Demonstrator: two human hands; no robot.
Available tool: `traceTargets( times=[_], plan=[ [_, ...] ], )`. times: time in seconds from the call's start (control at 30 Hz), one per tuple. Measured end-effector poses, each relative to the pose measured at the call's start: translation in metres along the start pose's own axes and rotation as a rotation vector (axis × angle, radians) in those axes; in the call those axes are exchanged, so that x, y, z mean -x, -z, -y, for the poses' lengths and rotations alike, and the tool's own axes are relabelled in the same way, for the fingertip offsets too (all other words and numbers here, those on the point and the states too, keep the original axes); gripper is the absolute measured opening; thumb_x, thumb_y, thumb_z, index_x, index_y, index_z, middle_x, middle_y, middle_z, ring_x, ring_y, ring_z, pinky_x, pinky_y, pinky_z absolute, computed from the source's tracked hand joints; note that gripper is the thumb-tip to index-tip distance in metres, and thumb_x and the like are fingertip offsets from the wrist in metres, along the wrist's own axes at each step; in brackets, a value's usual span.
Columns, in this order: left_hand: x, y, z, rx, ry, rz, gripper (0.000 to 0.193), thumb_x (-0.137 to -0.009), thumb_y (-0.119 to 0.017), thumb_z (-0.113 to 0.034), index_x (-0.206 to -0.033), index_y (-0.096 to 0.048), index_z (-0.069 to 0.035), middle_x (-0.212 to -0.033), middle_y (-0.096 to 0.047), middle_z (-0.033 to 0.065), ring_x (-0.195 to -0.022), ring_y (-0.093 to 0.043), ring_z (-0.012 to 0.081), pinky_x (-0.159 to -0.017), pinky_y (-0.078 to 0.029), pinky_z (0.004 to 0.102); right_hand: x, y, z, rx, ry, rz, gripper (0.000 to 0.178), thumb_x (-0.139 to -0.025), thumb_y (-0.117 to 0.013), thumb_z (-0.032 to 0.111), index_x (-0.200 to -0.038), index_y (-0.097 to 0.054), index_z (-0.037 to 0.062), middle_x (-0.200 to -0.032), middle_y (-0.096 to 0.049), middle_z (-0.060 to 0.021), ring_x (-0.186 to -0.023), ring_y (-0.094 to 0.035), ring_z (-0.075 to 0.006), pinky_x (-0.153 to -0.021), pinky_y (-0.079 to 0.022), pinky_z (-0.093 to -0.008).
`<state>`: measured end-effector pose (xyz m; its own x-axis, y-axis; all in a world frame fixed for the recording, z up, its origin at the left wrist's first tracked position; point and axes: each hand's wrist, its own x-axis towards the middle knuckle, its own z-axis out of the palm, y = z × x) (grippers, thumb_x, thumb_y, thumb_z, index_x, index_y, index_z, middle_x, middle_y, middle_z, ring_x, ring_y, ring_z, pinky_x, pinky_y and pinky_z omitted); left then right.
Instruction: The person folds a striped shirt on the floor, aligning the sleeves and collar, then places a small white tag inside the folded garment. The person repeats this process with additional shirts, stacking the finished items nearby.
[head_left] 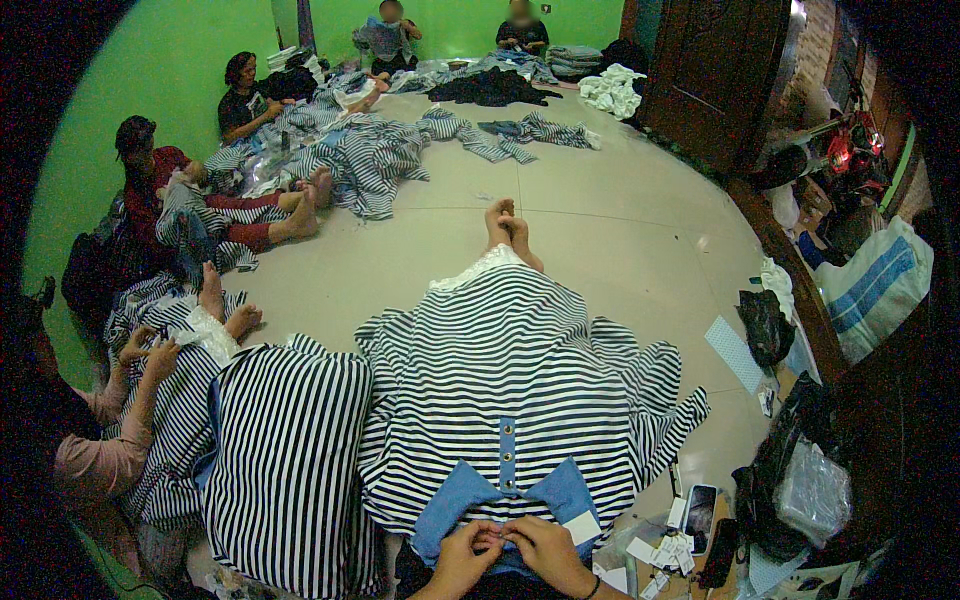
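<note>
A black-and-white striped shirt with a blue denim collar lies spread over my outstretched legs. Its short blue placket carries several metal-look buttons. My left hand and my right hand meet at the neck opening, fingertips pinched together. Whatever they pinch is too small to make out. A blank-looking white tag rests on the right collar wing, beside my right hand.
A stack-like striped garment lies at my left, next to a person handling striped cloth. At my right are a phone, loose white tags and plastic-wrapped packs. Other seated people and garment heaps line the green wall.
</note>
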<state>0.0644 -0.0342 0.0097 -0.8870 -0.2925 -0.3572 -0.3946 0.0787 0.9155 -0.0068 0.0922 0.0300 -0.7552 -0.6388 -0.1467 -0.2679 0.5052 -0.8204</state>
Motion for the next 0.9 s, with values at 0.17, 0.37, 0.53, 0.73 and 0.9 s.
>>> traceTargets(
  times=[0.17, 0.37, 0.53, 0.73, 0.9],
  plan=[
    [0.007, 0.004, -0.025, -0.192, -0.090, -0.018, 0.014, -0.078, -0.055, -0.012, -0.087, -0.057, -0.001, -0.082, -0.059, 0.0143, -0.072, -0.058, 0.0273, -0.064, -0.046, 0.0331, 0.004, 0.008, 0.008, -0.027, 0.144, -0.051, 0.013, -0.074, -0.051, 0.006, -0.085, -0.053, -0.0003, -0.079, -0.053, -0.0146, -0.076, -0.051, -0.0322, -0.065, -0.041, -0.0365],
    [0.007, 0.005, -0.039, -0.354, -0.214, -0.073, 0.017, -0.076, -0.055, -0.014, -0.082, -0.054, 0.002, -0.073, -0.056, 0.0154, -0.067, -0.055, 0.0307, -0.061, -0.044, 0.0329, 0.000, 0.009, 0.009, -0.010, 0.150, -0.026, 0.017, -0.074, -0.057, 0.014, -0.086, -0.055, 0.0016, -0.083, -0.056, -0.0112, -0.079, -0.054, -0.0283, -0.067, -0.044, -0.0321],
    [0.000, 0.010, -0.034, -0.403, -0.200, -0.026, 0.017, -0.076, -0.057, -0.014, -0.085, -0.056, 0.001, -0.079, -0.060, 0.0132, -0.069, -0.060, 0.0204, -0.064, -0.047, 0.0291, 0.006, 0.006, 0.012, 0.034, 0.257, -0.157, 0.017, -0.073, -0.054, 0.009, -0.088, -0.052, -0.0003, -0.080, -0.053, -0.0142, -0.075, -0.051, -0.0315, -0.063, -0.041, -0.0365],
    [-0.004, 0.008, -0.031, -0.407, -0.071, 0.011, 0.022, -0.078, -0.054, -0.021, -0.085, -0.057, 0.000, -0.077, -0.060, 0.0154, -0.070, -0.059, 0.0265, -0.064, -0.046, 0.0326, 0.000, -0.004, 0.005, 0.181, 0.241, -0.104, 0.017, -0.073, -0.058, 0.013, -0.084, -0.052, 0.0024, -0.079, -0.053, -0.0117, -0.074, -0.053, -0.0286, -0.064, -0.044, -0.0340],
    [-0.007, 0.006, -0.032, -0.455, 0.011, -0.030, 0.022, -0.077, -0.053, -0.022, -0.085, -0.057, -0.002, -0.075, -0.059, 0.0158, -0.069, -0.059, 0.0278, -0.063, -0.045, 0.0342, 0.010, -0.007, 0.009, 0.160, 0.272, -0.208, 0.018, -0.073, -0.056, 0.010, -0.087, -0.053, -0.0004, -0.081, -0.054, -0.0145, -0.075, -0.052, -0.0305, -0.065, -0.042, -0.0367]
  ],
)
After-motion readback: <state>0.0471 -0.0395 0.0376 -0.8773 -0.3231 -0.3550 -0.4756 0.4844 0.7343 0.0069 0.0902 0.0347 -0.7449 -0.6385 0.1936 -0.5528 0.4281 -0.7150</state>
